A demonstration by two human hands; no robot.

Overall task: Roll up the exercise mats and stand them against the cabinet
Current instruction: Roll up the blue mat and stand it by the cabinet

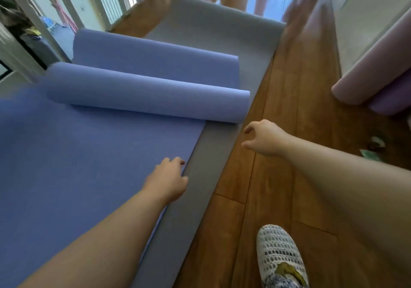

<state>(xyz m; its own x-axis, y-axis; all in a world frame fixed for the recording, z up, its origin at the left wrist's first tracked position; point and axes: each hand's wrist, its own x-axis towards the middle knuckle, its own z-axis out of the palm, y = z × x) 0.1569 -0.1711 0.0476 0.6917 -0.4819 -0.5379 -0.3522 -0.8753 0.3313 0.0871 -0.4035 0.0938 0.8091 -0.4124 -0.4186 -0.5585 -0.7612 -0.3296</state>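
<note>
**Blue mat part-rolled on grey mat, both hands out**

Head view. Blue mat (77, 158) lies on top of a grey mat (213, 42), which is spread flat on the wooden floor (284, 91). The blue mat's far part is curled into a roll (151, 96) lying across the grey mat; its near part is flat.

Left hand (169, 176) is at the blue mat's right edge, fingers (178, 162) bent down onto it. Cannot tell whether they grip it or only touch it.

Right hand (262, 138) hangs over the grey mat's right edge, fingers loosely curled, holding nothing.

A foot in a mesh shoe (280, 254) stands on the floor near the bottom edge. Two rolled mats (373, 87), pink and lilac, lean at the floor's right side against a white panel (367, 20).
</note>
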